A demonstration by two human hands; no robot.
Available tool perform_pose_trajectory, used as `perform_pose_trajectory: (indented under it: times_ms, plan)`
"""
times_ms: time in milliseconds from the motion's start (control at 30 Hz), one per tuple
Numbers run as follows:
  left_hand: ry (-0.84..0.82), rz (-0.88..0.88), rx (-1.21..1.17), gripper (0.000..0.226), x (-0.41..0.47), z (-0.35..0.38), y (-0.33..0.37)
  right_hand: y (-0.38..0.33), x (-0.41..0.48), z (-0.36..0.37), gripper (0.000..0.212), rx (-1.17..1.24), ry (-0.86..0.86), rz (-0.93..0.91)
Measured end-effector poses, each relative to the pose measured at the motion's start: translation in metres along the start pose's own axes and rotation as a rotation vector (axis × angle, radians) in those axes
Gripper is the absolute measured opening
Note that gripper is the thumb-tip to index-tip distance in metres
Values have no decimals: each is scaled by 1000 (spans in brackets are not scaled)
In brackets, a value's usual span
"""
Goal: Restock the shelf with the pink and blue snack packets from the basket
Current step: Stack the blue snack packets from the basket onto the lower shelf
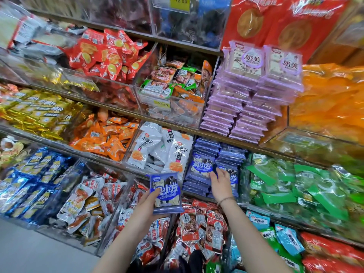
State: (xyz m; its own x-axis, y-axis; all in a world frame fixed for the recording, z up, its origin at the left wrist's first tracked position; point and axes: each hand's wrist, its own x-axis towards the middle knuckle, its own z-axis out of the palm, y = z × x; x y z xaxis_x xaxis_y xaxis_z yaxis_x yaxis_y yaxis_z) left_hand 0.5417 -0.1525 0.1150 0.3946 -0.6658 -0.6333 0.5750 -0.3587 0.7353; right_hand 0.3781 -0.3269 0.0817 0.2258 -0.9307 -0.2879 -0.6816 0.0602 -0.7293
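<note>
The left hand [149, 204] grips a blue packet [166, 192] by its lower left corner, thumb across the printed face, and holds it in front of the shelf [194, 133], apart from it. The right hand [221, 185], a thin band on its wrist, rests with fairly straight fingers on the front packet of the blue stacks [202, 164] at the shelf's front edge. Pink stacks [252, 95] sit one tier above them, with white packets [157, 150] just left and green packets [291, 184] just right of the blue ones.

Blue packet [166, 192] glossy plastic film; bins [173, 107] clear smooth acrylic.
</note>
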Motion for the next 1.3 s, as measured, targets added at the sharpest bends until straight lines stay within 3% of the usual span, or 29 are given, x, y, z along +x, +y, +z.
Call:
perform_pose_trajectory:
  times_ms: [67,200,267,367,467,600,667,733,800,900,967,1100,1167,1233,1300]
  plan:
    - [-14,-17,31,54,1,6,1,-3,-18,-5,46,136,-26,-29]
    - [-60,-37,52,48,4,25,5,-7,-69,1,34,445,-400,-23]
    - [-115,10,168,36,4,36,5,-4,-82,8,28,544,-432,15]
    - [-135,237,534,17,1,48,7,2,-83,8,20,930,-291,220]
    - [-134,574,789,32,9,47,12,14,-74,-5,5,1140,-118,325]
    - [109,1008,1159,48,37,37,21,26,-55,-21,13,1257,106,490]
    - [226,951,1363,71,51,35,22,24,-47,-21,25,1328,189,556]
    - [254,779,1555,93,61,29,18,24,-42,-16,35,1432,261,583]
    - [266,719,1679,110,66,22,11,24,-40,-11,42,1548,334,578]
    - [278,737,1701,109,71,18,4,28,-45,-7,46,1674,358,531]
    - [276,741,1712,108,74,16,2,35,-51,-4,46,1600,317,540]
    - [267,737,1676,109,73,18,1,50,-71,7,30,973,231,463]
    - [263,733,1667,109,72,18,1,51,-81,11,15,475,254,228]
    - [264,737,1645,109,73,17,1,48,-79,8,19,-38,234,-63]
    - [257,737,1638,106,71,18,1,39,-65,-1,33,-326,252,-250]
